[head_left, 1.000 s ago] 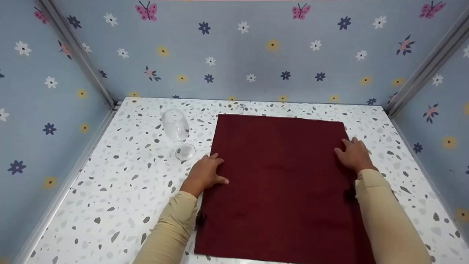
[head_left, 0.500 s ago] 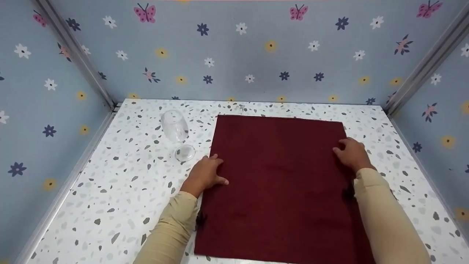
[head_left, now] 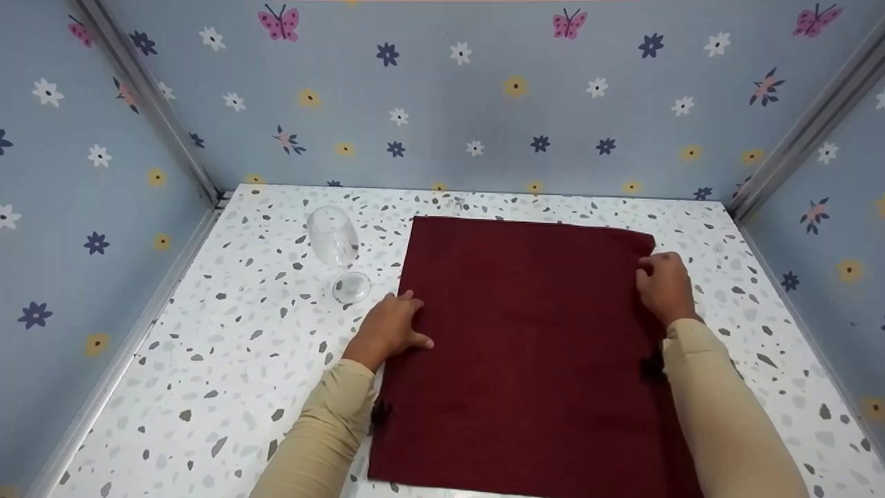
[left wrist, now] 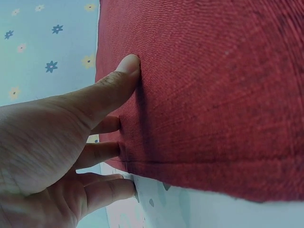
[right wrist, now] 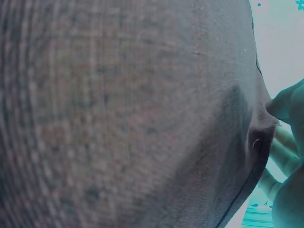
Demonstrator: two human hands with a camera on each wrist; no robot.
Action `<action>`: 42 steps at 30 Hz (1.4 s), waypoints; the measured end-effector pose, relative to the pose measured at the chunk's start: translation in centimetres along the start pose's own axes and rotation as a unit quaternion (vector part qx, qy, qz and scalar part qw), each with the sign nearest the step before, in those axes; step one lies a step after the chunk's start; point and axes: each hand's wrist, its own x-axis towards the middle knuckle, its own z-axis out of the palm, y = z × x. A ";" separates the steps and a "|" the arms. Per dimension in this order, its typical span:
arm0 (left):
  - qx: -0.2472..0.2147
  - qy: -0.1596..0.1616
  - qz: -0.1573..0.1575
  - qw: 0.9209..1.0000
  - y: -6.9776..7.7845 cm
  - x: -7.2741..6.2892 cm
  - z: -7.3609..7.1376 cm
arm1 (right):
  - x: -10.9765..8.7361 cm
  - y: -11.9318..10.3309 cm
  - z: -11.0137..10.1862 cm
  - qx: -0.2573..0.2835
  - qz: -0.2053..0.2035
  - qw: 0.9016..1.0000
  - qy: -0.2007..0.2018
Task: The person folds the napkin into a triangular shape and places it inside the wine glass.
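Note:
A dark red cloth [head_left: 525, 360] lies spread flat on the speckled table, its right edge lifted a little near the far corner. My left hand [head_left: 388, 328] rests on the cloth's left edge with fingers and thumb spread; in the left wrist view its thumb [left wrist: 129, 65] touches the red weave. At the right edge my right hand [head_left: 667, 287] pinches the cloth between thumb and curled fingers. The right wrist view shows the cloth's edge [right wrist: 259, 156] bunched at those fingers [right wrist: 284, 154], with much of the hand out of frame.
A clear stemmed glass [head_left: 333, 235] lies on its side left of the cloth, its foot [head_left: 351, 287] close to my left fingers. Flower-patterned panels [head_left: 477, 97] enclose the white speckled table [head_left: 228, 332] at the back and both sides.
My right hand has gone from relaxed fingers on the cloth's right edge to pinching it. That edge has risen slightly and puckered near the far corner. The left hand stays in place.

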 end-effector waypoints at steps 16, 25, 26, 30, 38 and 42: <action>-0.005 -0.008 0.000 1.000 -0.4 -0.1 0.3 | -0.1 -0.6 0.6 0.006 -0.045 0.998 0.046; -0.011 -0.008 -0.005 1.000 -0.4 -0.3 0.4 | -0.8 -1.1 0.9 0.021 -0.039 0.998 0.034; -0.009 -0.008 -0.006 1.000 -0.4 -0.3 0.4 | -0.8 -1.2 1.0 0.020 -0.042 0.998 0.034; -0.001 -0.010 -0.008 1.000 -0.4 -0.3 0.2 | -1.0 -1.4 1.4 0.012 -0.046 0.998 0.051; 0.006 -0.004 -0.003 1.000 -0.1 -0.3 0.1 | -1.0 -1.5 1.7 0.038 -0.029 0.994 0.100; 0.000 -0.004 -0.005 1.000 -0.1 -0.3 0.0 | -0.9 -1.6 1.9 0.049 -0.023 0.994 0.100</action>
